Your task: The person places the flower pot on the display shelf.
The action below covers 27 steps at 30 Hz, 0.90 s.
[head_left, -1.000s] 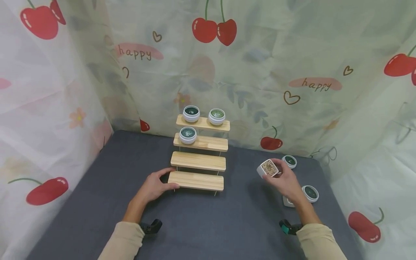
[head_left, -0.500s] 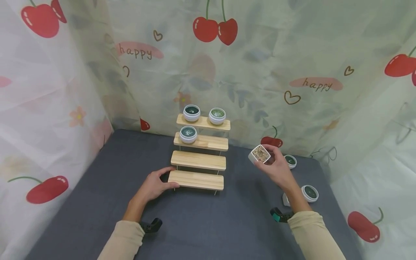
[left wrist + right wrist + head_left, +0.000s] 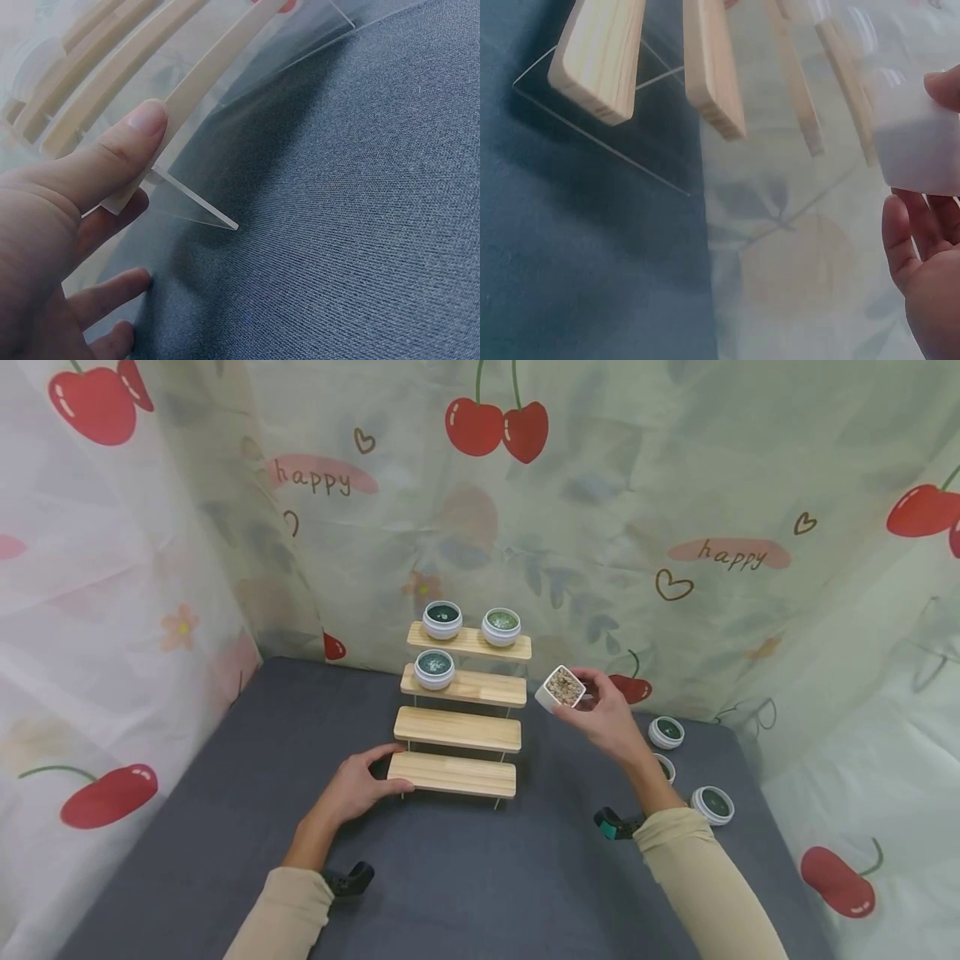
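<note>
A small square white pot [image 3: 562, 687] with speckled granules in it is held up by my right hand [image 3: 607, 718], tilted toward the head camera. It is just right of a stepped wooden stand [image 3: 453, 774]. In the right wrist view, thumb and fingers grip the white pot [image 3: 915, 146] beside the shelf ends. My left hand [image 3: 360, 789] pinches the left end of the lowest shelf, thumb on the front edge [image 3: 214, 67]. Two round white pots, one dark green [image 3: 442, 620] and one lighter green [image 3: 501, 627], sit on the top shelf. Another round pot [image 3: 434, 669] is on the second shelf's left.
On the right of the dark cloth-covered table [image 3: 465, 877] stand more round white pots: one at the back [image 3: 666, 732], one partly behind the right forearm [image 3: 667, 766] and one further forward [image 3: 712, 805]. A printed curtain [image 3: 600, 527] closes the back and sides.
My right hand has carried the square pot left and up, from over the right side of the table to beside the stand. The left hand has stayed on the lowest shelf.
</note>
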Available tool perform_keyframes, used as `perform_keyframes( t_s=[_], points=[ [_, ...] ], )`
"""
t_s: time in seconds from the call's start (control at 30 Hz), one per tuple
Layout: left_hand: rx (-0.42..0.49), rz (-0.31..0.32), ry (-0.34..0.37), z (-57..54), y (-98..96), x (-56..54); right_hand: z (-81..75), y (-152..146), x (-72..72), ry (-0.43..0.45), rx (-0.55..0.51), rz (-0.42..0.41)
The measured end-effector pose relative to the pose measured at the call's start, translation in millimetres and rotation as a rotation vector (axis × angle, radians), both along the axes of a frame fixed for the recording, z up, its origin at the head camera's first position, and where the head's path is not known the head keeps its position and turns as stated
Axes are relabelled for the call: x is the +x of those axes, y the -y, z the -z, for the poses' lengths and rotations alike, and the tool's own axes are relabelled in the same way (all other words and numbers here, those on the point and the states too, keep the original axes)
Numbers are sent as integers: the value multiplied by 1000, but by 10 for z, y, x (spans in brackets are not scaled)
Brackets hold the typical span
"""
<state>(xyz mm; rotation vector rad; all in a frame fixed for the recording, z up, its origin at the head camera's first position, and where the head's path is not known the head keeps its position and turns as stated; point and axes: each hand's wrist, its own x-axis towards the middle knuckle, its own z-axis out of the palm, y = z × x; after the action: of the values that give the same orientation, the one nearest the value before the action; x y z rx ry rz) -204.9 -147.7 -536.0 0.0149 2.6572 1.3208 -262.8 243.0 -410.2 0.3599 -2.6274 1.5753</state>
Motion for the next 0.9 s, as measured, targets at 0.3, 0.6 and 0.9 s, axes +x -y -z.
perform_keyframes(
  t_s=[0.3,0.6,0.9],
  points=[
    [-9,1,-5,-24,44,-26,-125,322,-143,-45,15,-85],
    [1,1,-9,-4,50,-12,-150,631,-311,-93,47,-108],
    [15,-3,0,8,8,4,-101,769,-351,-116,24,-142]
  ],
)
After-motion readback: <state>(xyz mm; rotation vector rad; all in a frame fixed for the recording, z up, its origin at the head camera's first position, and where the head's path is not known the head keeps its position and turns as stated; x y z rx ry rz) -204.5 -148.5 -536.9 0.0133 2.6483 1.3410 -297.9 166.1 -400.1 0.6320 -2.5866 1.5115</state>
